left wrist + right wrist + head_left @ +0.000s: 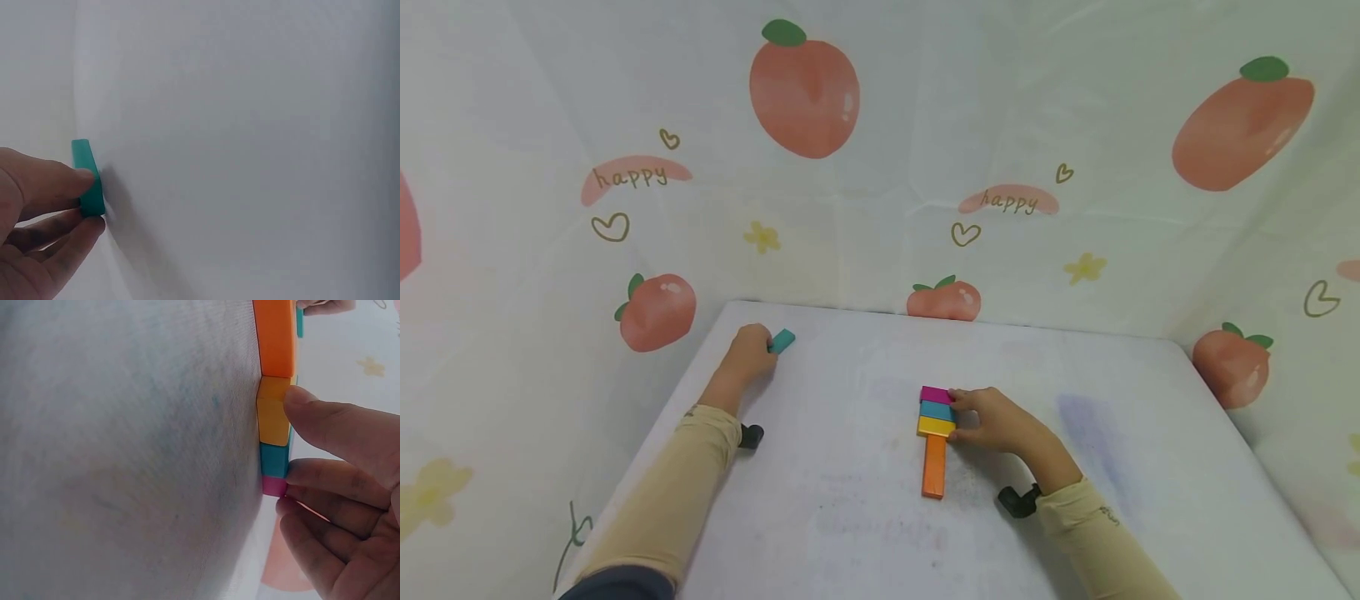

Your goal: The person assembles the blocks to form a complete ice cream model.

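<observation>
In the head view, my left hand (752, 347) is at the table's far left, pinching a teal block (782, 341) between thumb and fingers. The left wrist view shows that teal block (90, 181) upright against the thumb tip. Right of centre, a pink block (936, 395), a blue block (937, 410) and a yellow block (936, 426) lie side by side. An orange block (934, 468) extends lengthwise from the yellow one toward me. My right hand (996, 421) holds the row's right side, thumb at the yellow block (273, 419) and fingertips round the pink end (274, 485).
A white table (835, 533) lies under everything. Behind it hangs a pale cloth (880, 217) printed with fruit, hearts and flowers. Black wrist cameras show below the left hand (751, 436) and the right hand (1018, 501). A faint purple smudge (1093, 446) marks the table at right.
</observation>
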